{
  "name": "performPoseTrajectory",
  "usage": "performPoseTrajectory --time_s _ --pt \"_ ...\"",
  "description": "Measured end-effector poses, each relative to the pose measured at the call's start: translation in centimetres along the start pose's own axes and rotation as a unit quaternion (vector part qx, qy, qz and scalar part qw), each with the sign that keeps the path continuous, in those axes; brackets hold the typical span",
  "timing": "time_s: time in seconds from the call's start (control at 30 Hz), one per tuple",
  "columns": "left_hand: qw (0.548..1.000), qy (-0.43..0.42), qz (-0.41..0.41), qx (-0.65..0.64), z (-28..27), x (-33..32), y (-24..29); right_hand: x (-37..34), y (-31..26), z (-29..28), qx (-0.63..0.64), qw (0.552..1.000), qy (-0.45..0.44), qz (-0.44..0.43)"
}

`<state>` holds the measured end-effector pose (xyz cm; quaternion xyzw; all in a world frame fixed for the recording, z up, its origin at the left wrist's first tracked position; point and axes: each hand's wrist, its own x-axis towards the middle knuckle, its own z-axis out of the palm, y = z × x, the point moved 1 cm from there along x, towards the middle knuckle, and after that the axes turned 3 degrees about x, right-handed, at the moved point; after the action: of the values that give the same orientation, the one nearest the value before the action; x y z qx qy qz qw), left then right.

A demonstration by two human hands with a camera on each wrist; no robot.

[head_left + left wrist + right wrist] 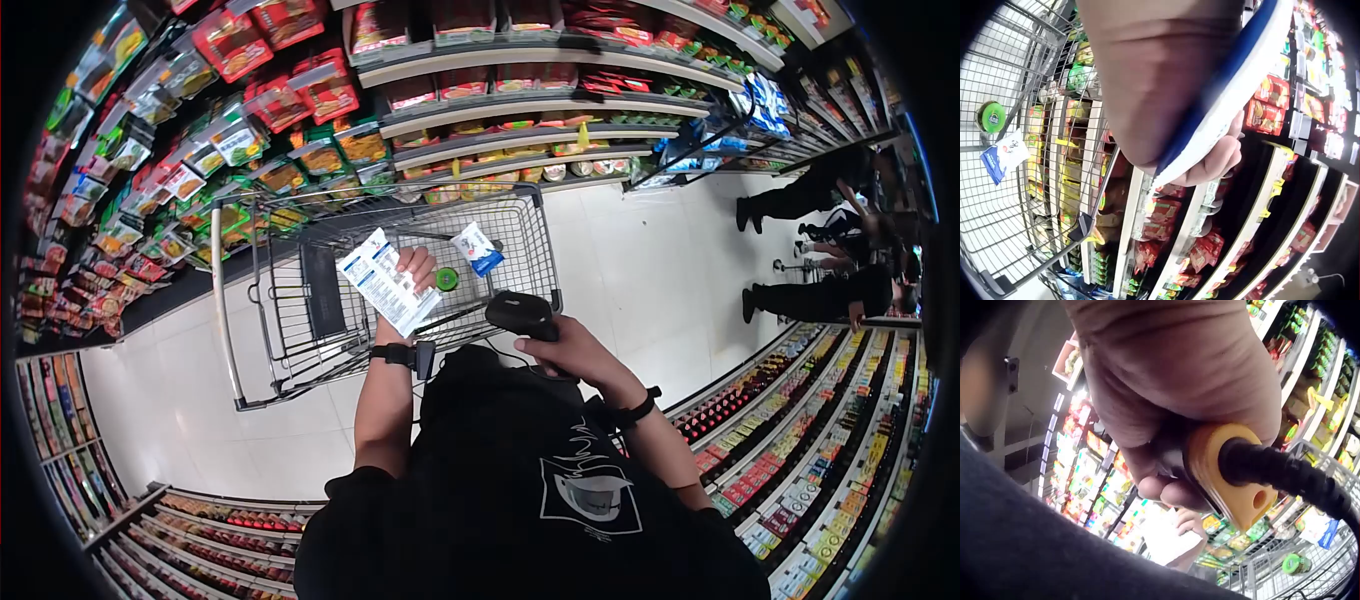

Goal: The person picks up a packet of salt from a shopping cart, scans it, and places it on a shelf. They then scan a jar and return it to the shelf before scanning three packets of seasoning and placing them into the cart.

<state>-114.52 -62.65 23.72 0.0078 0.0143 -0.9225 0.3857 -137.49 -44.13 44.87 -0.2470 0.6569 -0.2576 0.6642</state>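
Note:
My left hand (pixel 418 270) grips a white-and-blue printed packet (pixel 378 282) over the shopping cart, fingers lying over its far edge. In the left wrist view the packet (pixel 1235 94) stands edge-on past the palm. My right hand (pixel 578 352) holds a black handheld barcode scanner (pixel 520 314) by its handle, at the cart's right near corner. The handle's yellow end (pixel 1225 465) and a thick black cable (pixel 1291 475) show in the right wrist view. Inside the cart lie a green-lidded tub (pixel 446 279) and another white-and-blue packet (pixel 478 250).
The wire shopping cart (pixel 228 330) stands right before me, its handle bar at left. Shelves (pixel 540 62) of packaged food rise beyond it, and more shelves (pixel 800 470) stand behind at right. Several people in dark clothes (pixel 820 297) are at the far right on the pale floor (pixel 640 270).

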Motion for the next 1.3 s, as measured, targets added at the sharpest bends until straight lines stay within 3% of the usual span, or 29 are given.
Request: performPoseTrajectory --time_s 0.17,0.33,0.6,0.73,0.83,0.87,0.9,0.97,1.17,1.3 --pt "0.998 -0.021 0.045 0.029 1.3 -0.4 0.6 1.4 -2.3 2.7 0.011 0.999 -0.029 0.01" --pt "0.995 -0.03 0.034 0.089 2.2 -0.8 1.0 2.7 -2.2 4.0 0.013 0.997 -0.068 -0.024" --pt "0.994 -0.048 0.041 0.093 2.3 -1.1 -2.2 0.1 -2.5 2.8 -0.06 0.995 -0.079 -0.018" --pt "0.995 -0.019 0.043 0.088 4.0 -1.0 -4.2 -2.2 -2.9 1.5 -0.047 0.995 -0.082 -0.027" --pt "0.991 -0.051 -0.075 0.099 -3.0 -0.5 -2.9 -2.8 -1.7 -1.2 0.015 0.997 -0.048 -0.064" --pt "0.981 0.086 -0.044 0.17 -2.7 -1.3 -3.5 -3.3 -1.3 -2.1 0.047 0.996 -0.034 -0.068" --pt "0.947 0.156 -0.049 0.277 0.2 -1.9 -3.6 -3.6 -0.6 -3.0 0.067 0.996 -0.018 -0.062" --pt "0.832 0.377 -0.1 0.394 5.4 -0.8 -4.5 -4.4 1.2 -4.7 0.111 0.993 0.017 -0.048" --pt "0.78 0.271 -0.141 0.547 1.5 1.5 -6.3 -7.9 7.2 -6.9 0.233 0.967 0.101 -0.007" --pt "0.737 0.228 -0.173 0.612 2.0 4.9 -9.2 -10.5 11.1 -7.5 0.325 0.935 0.144 -0.022"
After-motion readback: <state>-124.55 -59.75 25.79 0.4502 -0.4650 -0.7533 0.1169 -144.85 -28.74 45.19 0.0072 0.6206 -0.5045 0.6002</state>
